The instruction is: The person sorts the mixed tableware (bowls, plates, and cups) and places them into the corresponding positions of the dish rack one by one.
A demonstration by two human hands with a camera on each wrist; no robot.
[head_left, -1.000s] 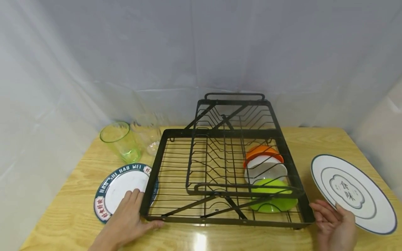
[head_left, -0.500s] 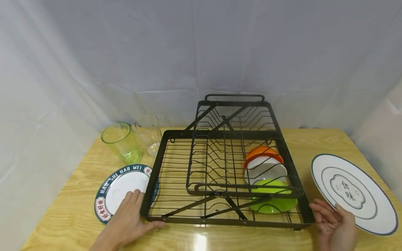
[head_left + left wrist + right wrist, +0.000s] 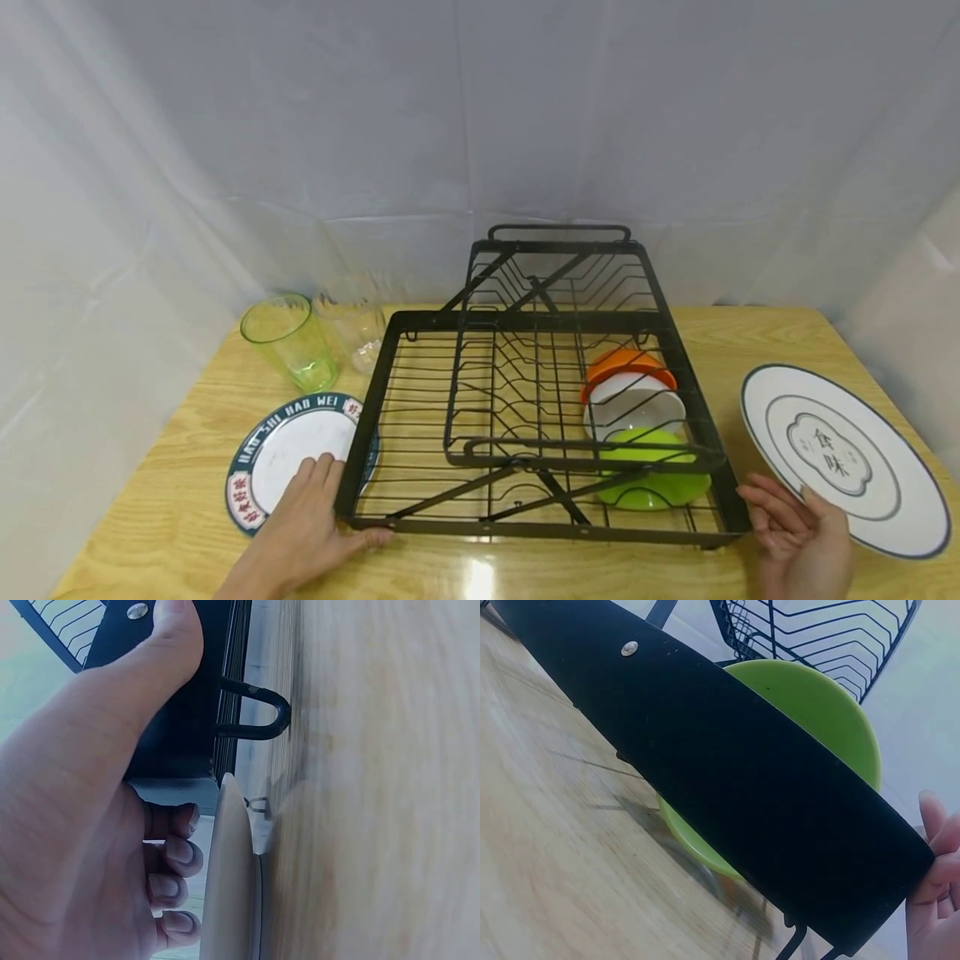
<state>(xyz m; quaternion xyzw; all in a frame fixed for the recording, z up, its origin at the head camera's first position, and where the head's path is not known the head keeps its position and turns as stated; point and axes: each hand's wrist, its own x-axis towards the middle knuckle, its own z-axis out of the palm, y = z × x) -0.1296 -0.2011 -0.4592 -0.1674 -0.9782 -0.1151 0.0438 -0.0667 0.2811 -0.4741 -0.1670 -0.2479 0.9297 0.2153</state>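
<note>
Surface: wood-grain top (image 3: 150,508), white cloth (image 3: 300,125) behind and at both sides.
Dish rack: black wire, two tiers (image 3: 555,464), mid-surface, upper tier set toward the right.
Left hand: one (image 3: 307,508), gripping the rack's left front corner, thumb along the front, fingers curled at the side.
Right hand: one (image 3: 798,529), fingers loosely bent, tips at the rack's right side near the front; thumb apart from the rack.
Change, last second: rack and both hands keep their places; large plate appears a trace higher. Reads as a steadying hold, not a shift of the rack.
Bowls: orange (image 3: 618,362), white (image 3: 637,412), green (image 3: 652,493), in a row within the lower tier, right end.
Left edge: printed plate (image 3: 288,446), partly behind the rack's side; rim close at the corner, contact unclear.
Right edge: large plate (image 3: 832,458), tilted, rim behind the thumb; narrow gap to the rack, hand within it.
Room: wood shows before the rack and behind the large plate.
Left rear: green tumbler (image 3: 311,375), clear glass (image 3: 366,354), limiting leftward movement.
</note>
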